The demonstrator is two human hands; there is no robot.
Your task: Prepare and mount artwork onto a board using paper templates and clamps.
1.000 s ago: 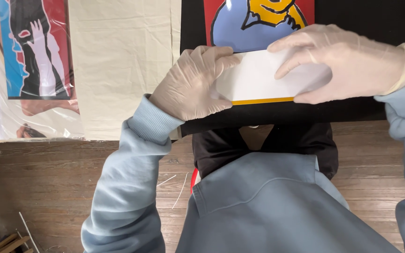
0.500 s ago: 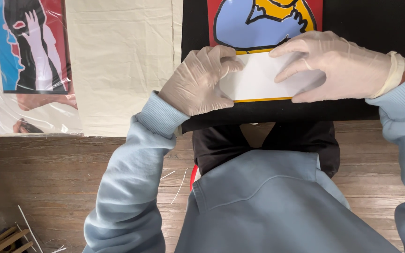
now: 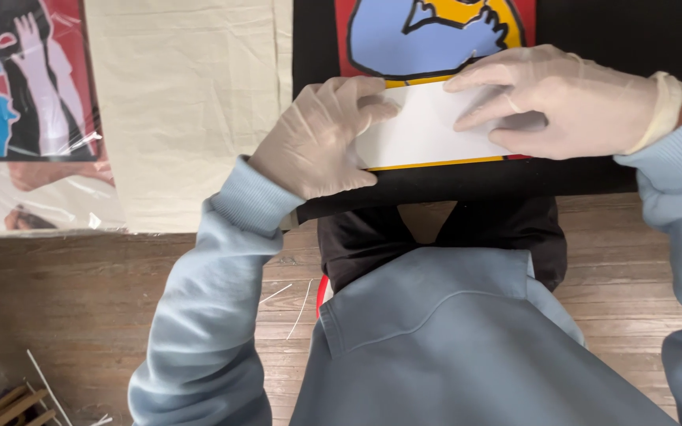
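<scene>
White card (image 3: 428,130): lies flat on black-framed painting (image 3: 467,181), covering its lower edge above a yellow strip. Left hand (image 3: 321,142), gloved, fingers spread and curved, tips pressing the card's left end. Right hand (image 3: 562,102), gloved, fingers extended flat on its right part; neither hand clenched. Cream cloth (image 3: 191,102) under the painting; wrapped picture (image 3: 37,79) at left; wooden plank floor (image 3: 80,315) below.
</scene>
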